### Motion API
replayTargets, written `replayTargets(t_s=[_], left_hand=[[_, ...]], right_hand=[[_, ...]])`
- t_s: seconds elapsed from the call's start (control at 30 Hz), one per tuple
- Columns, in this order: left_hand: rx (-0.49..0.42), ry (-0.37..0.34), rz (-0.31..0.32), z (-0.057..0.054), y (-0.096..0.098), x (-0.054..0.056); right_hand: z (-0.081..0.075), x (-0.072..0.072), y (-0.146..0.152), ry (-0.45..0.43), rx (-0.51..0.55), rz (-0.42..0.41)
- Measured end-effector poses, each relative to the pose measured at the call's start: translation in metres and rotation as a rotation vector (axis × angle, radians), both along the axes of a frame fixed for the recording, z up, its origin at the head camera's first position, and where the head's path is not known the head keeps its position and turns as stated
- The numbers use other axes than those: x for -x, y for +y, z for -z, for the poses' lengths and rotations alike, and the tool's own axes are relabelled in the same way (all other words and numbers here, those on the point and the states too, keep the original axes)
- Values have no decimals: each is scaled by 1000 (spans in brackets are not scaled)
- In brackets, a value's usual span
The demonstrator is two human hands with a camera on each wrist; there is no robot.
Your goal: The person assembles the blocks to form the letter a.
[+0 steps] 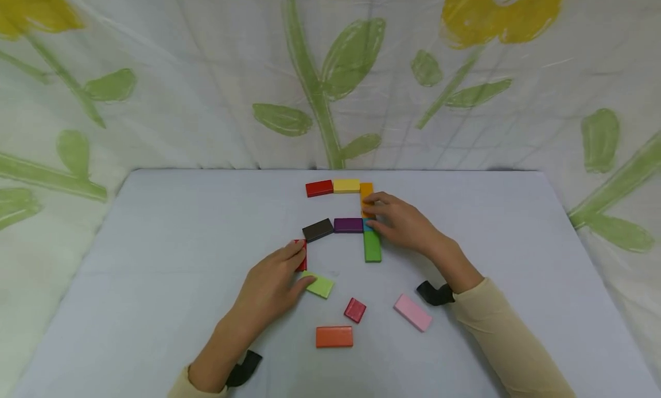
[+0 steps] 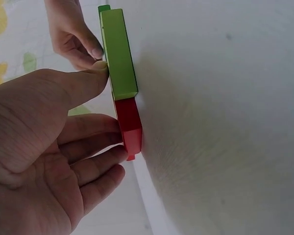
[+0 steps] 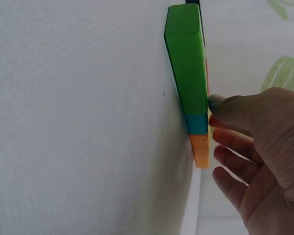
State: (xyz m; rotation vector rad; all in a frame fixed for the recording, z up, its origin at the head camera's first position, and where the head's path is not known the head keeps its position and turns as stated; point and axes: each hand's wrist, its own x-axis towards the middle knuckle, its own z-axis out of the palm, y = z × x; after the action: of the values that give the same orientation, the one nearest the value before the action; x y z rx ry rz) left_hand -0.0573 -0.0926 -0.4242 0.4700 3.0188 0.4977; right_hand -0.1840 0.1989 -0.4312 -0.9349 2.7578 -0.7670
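Note:
My left hand point(image 1: 271, 283) lies over a red block point(image 1: 302, 264), its fingers along the block and its thumb on a light green block point(image 1: 321, 286). The left wrist view shows these two blocks end to end, touched by gently bent fingers. Farther off, my right hand point(image 1: 409, 225) has its fingertips on an orange block point(image 1: 366, 190) and its thumb at a small blue block point(image 3: 197, 125). A green block point(image 1: 372, 248) adjoins the blue one. A purple block point(image 1: 348, 225) and a dark brown block point(image 1: 318, 230) run leftward from there.
At the back, a red block point(image 1: 319, 188) and a yellow block point(image 1: 346, 186) line up with the orange one. Nearer lie a small red square block point(image 1: 354, 310), an orange-red block point(image 1: 334, 336) and a pink block point(image 1: 412, 312). A flowered cloth point(image 1: 206, 100) hangs behind the white table point(image 1: 155, 231).

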Motion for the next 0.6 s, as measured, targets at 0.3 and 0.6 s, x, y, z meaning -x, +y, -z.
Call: replayTargets(t_s=[0.3, 0.6], left_hand=[[-15, 8, 2, 1, 1, 1], [-21, 30, 5, 1, 1, -1]], right_hand=[[-7, -8, 1, 27, 5, -12], [-8, -28, -1, 10, 7, 25]])
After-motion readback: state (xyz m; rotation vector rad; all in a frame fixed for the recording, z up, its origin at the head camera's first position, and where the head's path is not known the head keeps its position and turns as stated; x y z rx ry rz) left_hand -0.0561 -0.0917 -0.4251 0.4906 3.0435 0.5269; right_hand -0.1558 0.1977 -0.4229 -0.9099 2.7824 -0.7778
